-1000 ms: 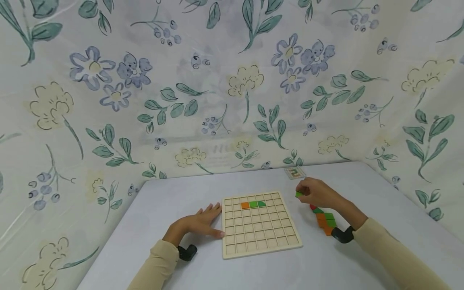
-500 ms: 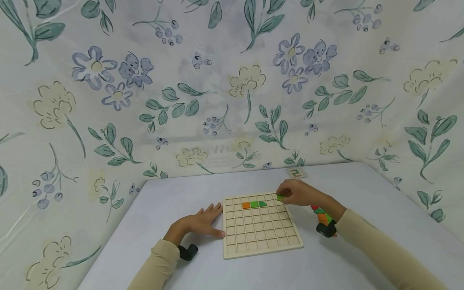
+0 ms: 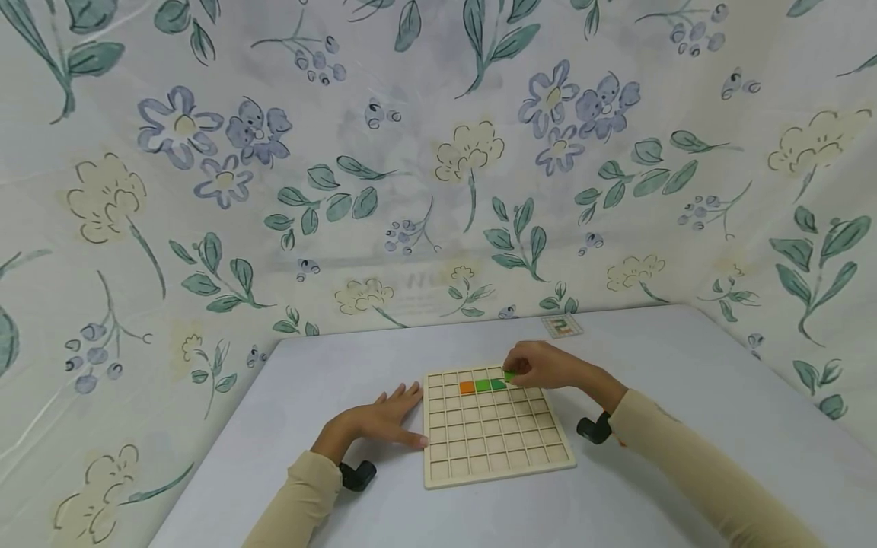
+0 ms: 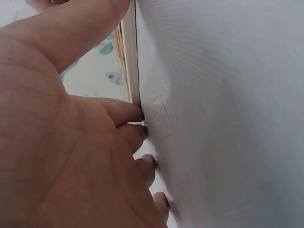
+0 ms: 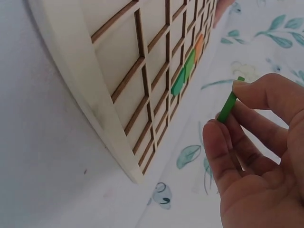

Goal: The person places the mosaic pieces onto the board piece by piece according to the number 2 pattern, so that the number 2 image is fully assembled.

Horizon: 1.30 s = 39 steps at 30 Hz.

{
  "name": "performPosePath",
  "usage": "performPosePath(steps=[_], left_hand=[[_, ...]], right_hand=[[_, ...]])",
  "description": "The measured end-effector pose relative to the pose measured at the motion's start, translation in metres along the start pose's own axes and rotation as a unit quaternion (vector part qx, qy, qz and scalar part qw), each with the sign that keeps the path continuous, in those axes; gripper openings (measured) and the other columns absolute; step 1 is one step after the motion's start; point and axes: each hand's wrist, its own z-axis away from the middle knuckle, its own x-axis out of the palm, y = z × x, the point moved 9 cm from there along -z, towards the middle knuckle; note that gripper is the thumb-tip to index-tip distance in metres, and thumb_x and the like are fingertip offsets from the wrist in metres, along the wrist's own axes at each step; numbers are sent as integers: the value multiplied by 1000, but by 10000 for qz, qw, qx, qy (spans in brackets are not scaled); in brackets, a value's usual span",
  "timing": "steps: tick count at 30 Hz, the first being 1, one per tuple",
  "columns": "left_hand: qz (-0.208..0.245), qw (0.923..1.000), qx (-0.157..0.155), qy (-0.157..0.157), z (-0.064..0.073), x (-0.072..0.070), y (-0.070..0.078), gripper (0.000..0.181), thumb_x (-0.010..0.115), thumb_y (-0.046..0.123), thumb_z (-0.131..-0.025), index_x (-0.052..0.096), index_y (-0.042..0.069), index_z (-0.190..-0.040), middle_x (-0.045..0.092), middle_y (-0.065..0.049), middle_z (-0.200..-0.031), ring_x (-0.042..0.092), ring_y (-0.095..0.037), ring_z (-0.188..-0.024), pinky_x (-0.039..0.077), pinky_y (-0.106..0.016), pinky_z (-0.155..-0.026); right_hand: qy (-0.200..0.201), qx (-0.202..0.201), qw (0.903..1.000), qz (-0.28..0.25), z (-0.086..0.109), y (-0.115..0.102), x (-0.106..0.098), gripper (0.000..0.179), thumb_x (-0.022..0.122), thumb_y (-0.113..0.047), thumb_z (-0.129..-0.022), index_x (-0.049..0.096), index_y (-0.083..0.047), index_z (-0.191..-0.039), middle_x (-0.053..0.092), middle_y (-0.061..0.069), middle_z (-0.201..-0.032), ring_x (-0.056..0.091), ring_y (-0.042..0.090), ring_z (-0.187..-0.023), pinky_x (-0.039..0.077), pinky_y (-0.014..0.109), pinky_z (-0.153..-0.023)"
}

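Note:
A pale wooden grid board (image 3: 495,449) lies on the white table. One of its far rows carries an orange tile (image 3: 467,387), a light green square tile (image 3: 483,385) and a darker green tile (image 3: 498,384) with a rounded side. My right hand (image 3: 551,365) pinches another light green tile (image 5: 229,105) between thumb and fingertips, held above the board's far right part, close to the darker green one. The left hand (image 3: 377,421) rests flat on the table, fingers spread, thumb and fingertips at the board's left edge.
A small patterned card (image 3: 562,326) lies at the table's far edge, beyond the right hand. The right sleeve (image 3: 658,434) hides most of the loose tiles on the right. A floral cloth (image 3: 411,152) hangs behind the table.
The right hand has carried the light green tile leftward, from beside the board to over its far right squares. Its sleeve now covers the loose tiles. The left hand stays put.

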Motion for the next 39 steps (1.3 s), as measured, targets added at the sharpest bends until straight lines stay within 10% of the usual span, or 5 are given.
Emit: performPosePath(steps=[39], left_hand=[[36, 10000, -37, 9, 6, -1, 5, 106, 73, 52, -84, 17, 4, -160, 10, -15, -168, 3, -38, -156, 4, -60, -125]], right_hand=[[-132, -138, 9998, -14, -13, 5, 41, 16, 75, -6, -87, 76, -6, -103, 63, -1, -92, 55, 4, -80, 51, 19, -73]])
